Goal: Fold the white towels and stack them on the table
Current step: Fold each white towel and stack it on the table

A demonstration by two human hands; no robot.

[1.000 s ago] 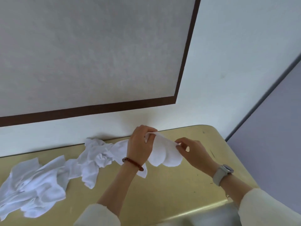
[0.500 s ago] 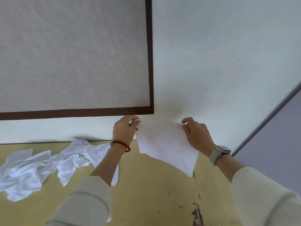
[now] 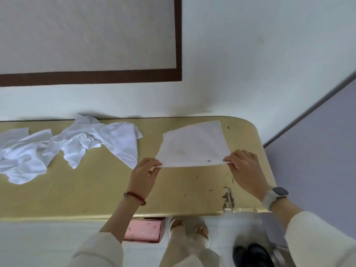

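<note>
White wall [image 3: 250, 54] rises behind the work surface, carrying a pale panel with a dark brown frame [image 3: 178, 45] at the upper left. Against it stands a yellow table [image 3: 96, 189] with a rounded far-right corner and chipped finish near its right front edge.

White towel [image 3: 192, 146] lies spread flat on the right part of the table, its far edge close to the wall. Left hand [image 3: 143, 178] pinches the near-left corner of this towel between thumb and fingers. Right hand [image 3: 244, 170] pinches the near-right corner in the same way. The near edge runs taut between the two hands.

Pile of crumpled white towels [image 3: 67, 145] sits on the left part of the table, apart from the spread towel.

Left wrist bears a red bead bracelet [image 3: 135, 196]; right wrist bears a watch [image 3: 277, 194]. Below the table's near edge, a pink box [image 3: 143, 231] rests on the floor.
</note>
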